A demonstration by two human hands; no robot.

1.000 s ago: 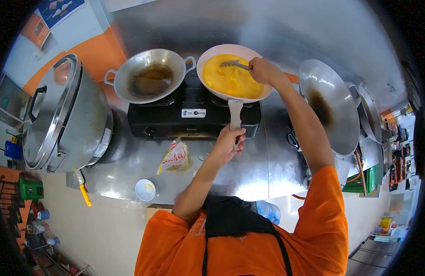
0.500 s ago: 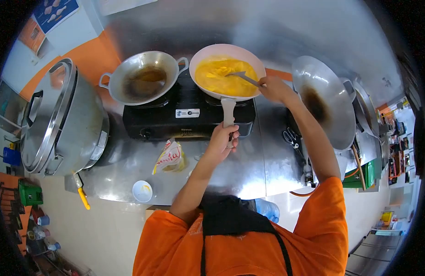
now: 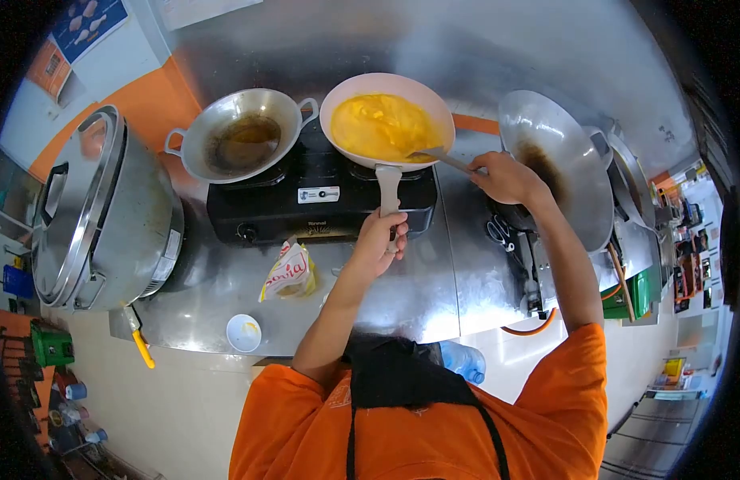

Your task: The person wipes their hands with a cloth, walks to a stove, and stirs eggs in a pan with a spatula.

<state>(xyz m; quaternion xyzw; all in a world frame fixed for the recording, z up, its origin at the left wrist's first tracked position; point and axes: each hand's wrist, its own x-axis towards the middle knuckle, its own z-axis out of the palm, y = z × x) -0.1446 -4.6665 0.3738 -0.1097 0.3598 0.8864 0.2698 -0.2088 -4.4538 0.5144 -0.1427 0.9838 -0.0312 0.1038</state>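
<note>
A pink-white frying pan (image 3: 439,104) sits on the right burner of a black gas stove (image 3: 258,212). Yellow egg (image 3: 378,120) covers its bottom, runny in parts and thicker in folds. My left hand (image 3: 379,242) is closed round the pan's beige handle (image 3: 388,188). With my right hand (image 3: 506,178) I grip a grey spatula (image 3: 443,157), whose blade dips into the egg at the pan's near right side. A metal wok (image 3: 192,152) with dark oil stands on the left burner.
To the left is a big lidded rice cooker (image 3: 130,216), with a yellow-handled knife (image 3: 142,344) by the counter edge. A plastic packet (image 3: 290,272) and white bowl (image 3: 244,333) lie in front of the stove. A large wok (image 3: 578,192) and scissors (image 3: 500,234) are at right.
The spatula has moved from the middle of the egg to the pan's near right edge, my right hand going right and down. My left hand still grips the handle.
</note>
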